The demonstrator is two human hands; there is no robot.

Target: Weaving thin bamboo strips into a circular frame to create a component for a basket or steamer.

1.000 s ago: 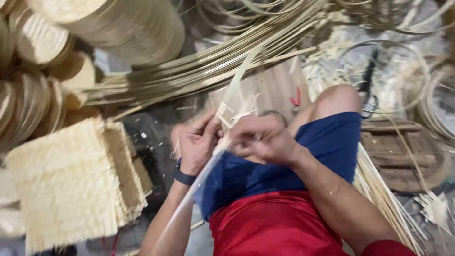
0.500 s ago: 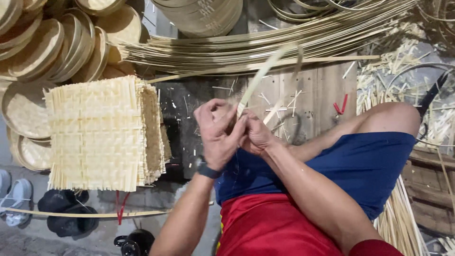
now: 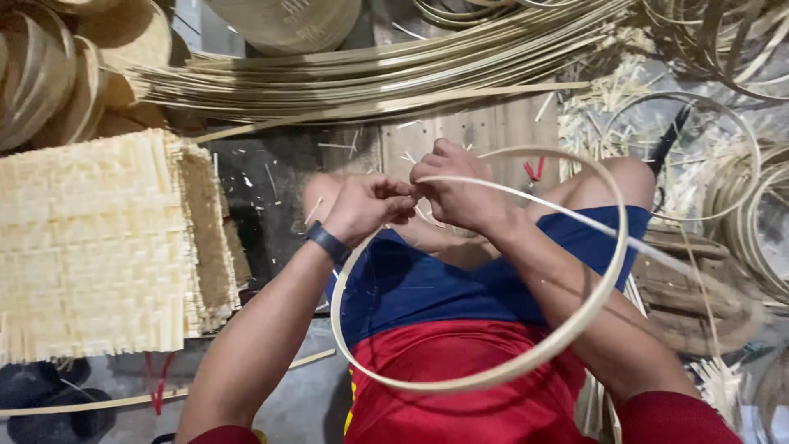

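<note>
Since the earlier frames the bamboo strip (image 3: 575, 325), then a mostly straight length sticking up and away from the hands, had been bent round into a full hoop circling the person's lap, so by my reading the shaping was done and the work stood at joining the ends. Camera view had also shifted (the stack of woven mats (image 3: 90, 238) sat further left and larger than before).

Hoop was the biggest thing in hand: pale yellow, flat, thin, springy-looking, roughly round, passing over the blue shorts and red shirt, its lower arc near the waist and its upper arc rising behind the hands. One free tail ran out past the right knee toward the lower right (end blurred, could not tell where it stopped). The ends crossed at the hands, above the knees.

Left hand (image 3: 366, 210) was closed, fingers pinched on the strip at the overlap; a dark wristband sat on that wrist. Right hand (image 3: 460, 193) was also closed, curled over the crossing point just beside the left, the two touching. Whether any tie or binding sat between the fingers could not be told.

Around them: a long bundle of bamboo strips (image 3: 370, 82) across the top, finished hoops (image 3: 740, 205) at the right, round woven trays (image 3: 49, 74) at top left, small splinters on the floor.
</note>
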